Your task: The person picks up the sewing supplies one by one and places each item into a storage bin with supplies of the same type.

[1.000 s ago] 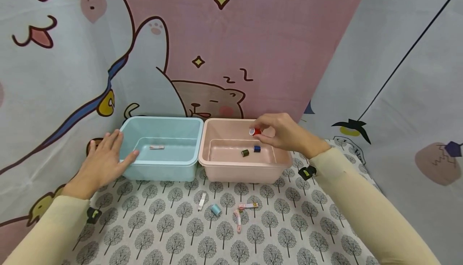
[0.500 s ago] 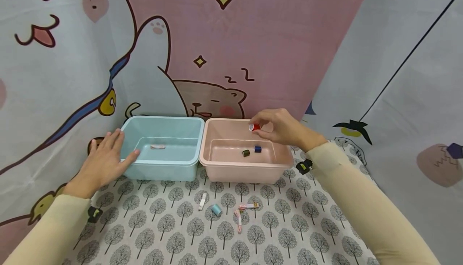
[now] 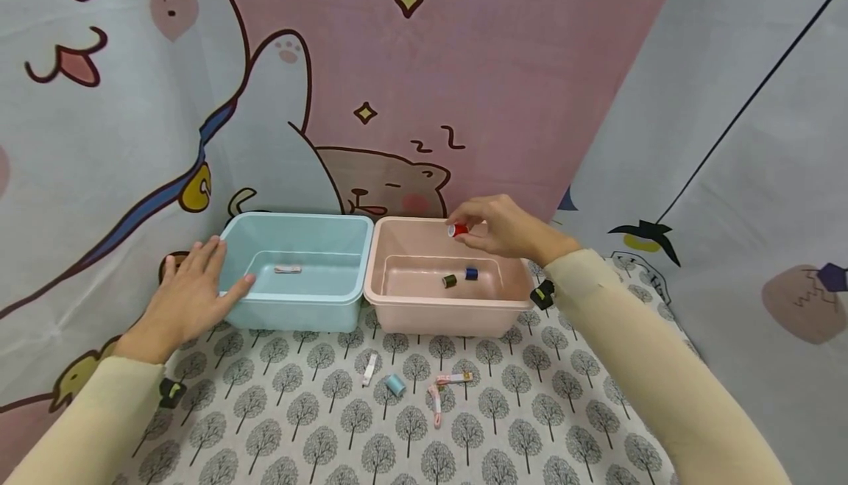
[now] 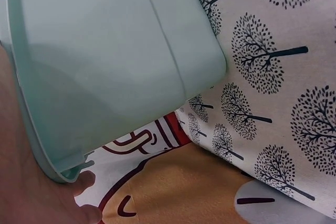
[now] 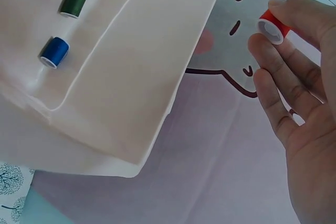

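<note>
My right hand (image 3: 500, 227) pinches a red thread spool (image 3: 457, 229) between thumb and fingertips, above the back of the pink bin (image 3: 450, 316). In the right wrist view the red spool (image 5: 273, 27) shows its white end. On the pink bin's floor lie a green spool (image 3: 450, 280) and a blue spool (image 3: 471, 274). My left hand (image 3: 188, 297) rests with spread, straight fingers on the left rim of the light blue bin (image 3: 291, 316). Inside that bin lies a small pale pink strip (image 3: 288, 269), perhaps a folded tape.
In front of the bins, on the tree-print cloth (image 3: 318, 441), lie a white clip-like piece (image 3: 369, 369), a light blue spool (image 3: 394, 385) and two pinkish strips, one a patterned strip (image 3: 454, 377), the other a pale strip (image 3: 435, 405). A printed curtain (image 3: 503, 65) hangs right behind the bins.
My right hand has shifted slightly left and up with the red spool still pinched. The left hand stays on the blue bin's rim.
</note>
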A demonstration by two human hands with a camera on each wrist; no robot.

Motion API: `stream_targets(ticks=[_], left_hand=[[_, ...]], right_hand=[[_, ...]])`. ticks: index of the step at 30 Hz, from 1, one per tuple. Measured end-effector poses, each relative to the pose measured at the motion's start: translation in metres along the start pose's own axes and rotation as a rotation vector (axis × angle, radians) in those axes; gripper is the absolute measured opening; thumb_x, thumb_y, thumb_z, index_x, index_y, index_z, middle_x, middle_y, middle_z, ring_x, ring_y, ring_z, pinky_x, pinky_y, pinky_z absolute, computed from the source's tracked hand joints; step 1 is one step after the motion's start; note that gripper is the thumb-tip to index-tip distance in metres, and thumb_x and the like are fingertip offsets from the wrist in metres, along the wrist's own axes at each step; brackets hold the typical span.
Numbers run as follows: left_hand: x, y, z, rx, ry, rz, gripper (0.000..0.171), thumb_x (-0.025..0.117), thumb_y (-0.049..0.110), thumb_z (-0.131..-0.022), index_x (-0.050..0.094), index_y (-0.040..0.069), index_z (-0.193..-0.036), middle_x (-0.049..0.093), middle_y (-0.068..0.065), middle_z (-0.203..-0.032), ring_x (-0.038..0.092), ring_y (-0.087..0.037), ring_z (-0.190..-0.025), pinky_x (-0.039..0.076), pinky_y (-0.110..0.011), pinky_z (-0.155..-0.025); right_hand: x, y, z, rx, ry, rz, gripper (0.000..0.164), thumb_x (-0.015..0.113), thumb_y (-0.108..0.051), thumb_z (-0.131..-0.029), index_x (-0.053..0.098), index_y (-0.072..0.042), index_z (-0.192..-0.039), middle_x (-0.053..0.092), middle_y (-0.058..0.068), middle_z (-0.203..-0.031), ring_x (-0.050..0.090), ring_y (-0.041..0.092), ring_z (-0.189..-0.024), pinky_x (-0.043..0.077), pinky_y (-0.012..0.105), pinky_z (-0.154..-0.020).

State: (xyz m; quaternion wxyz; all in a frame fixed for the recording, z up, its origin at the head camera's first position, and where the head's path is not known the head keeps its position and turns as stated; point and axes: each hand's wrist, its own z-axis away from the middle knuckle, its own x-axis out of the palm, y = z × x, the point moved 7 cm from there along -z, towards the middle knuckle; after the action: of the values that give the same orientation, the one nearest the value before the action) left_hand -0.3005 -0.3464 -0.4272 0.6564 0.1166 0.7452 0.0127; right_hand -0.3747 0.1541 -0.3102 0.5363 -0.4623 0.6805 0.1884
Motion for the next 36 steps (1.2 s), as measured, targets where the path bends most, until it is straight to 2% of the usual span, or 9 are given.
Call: stream_targets(ticks=[9,14,21,27,36], left_hand=[[0.0,0.001,0.0,0.001,0.006,-0.007,0.109,0.042,0.072,-0.119,0.016,-0.015,-0.18,0.015,-0.042,-0.189,0.017,-0.071,-0.172,0.008,-0.095,-0.133],[0.0,0.0,0.0,0.001,0.008,-0.012,0.109,0.042,0.072,-0.119,0.016,-0.015,-0.18,0.015,-0.042,-0.189,0.018,-0.071,-0.172,0.008,-0.095,-0.133],[0.001,0.0,-0.001,-0.002,-0.001,-0.013,0.109,0.041,0.072,-0.119,0.015,-0.015,-0.18,0.015,-0.042,-0.188,0.017,-0.071,-0.172,0.008,-0.094,-0.133],[0.001,0.0,-0.001,0.0,0.008,-0.003,0.109,0.042,0.072,-0.119,0.016,-0.014,-0.18,0.016,-0.041,-0.189,0.017,-0.071,-0.173,0.008,-0.094,-0.133],[0.0,-0.001,-0.001,0.008,0.011,0.009,0.107,0.043,0.07,-0.12,0.014,-0.013,-0.181,0.017,-0.04,-0.19,0.016,-0.07,-0.173,0.009,-0.094,-0.133]], right_hand=[[0.014,0.015,-0.01,0.113,-0.094,-0.065,0.027,0.083,-0.005,-0.104,0.083,-0.01,-0.131,0.089,0.005,-0.115,0.086,0.023,-0.107,0.072,0.051,-0.1],[0.019,0.02,-0.016,0.112,-0.105,-0.07,0.025,0.084,-0.005,-0.103,0.084,-0.006,-0.128,0.089,0.008,-0.115,0.086,0.025,-0.105,0.072,0.053,-0.099],[0.028,0.025,-0.024,0.108,-0.127,-0.026,0.024,0.086,-0.009,-0.103,0.086,-0.007,-0.127,0.089,0.008,-0.121,0.086,0.023,-0.105,0.072,0.044,-0.098],[0.033,0.029,-0.028,0.142,-0.152,-0.039,0.025,0.085,-0.01,-0.104,0.087,-0.008,-0.128,0.088,0.008,-0.12,0.083,0.023,-0.105,0.071,0.051,-0.098],[0.038,0.034,-0.031,0.168,-0.164,-0.026,0.025,0.087,-0.01,-0.103,0.088,-0.008,-0.128,0.088,0.008,-0.119,0.083,0.023,-0.105,0.071,0.05,-0.098]])
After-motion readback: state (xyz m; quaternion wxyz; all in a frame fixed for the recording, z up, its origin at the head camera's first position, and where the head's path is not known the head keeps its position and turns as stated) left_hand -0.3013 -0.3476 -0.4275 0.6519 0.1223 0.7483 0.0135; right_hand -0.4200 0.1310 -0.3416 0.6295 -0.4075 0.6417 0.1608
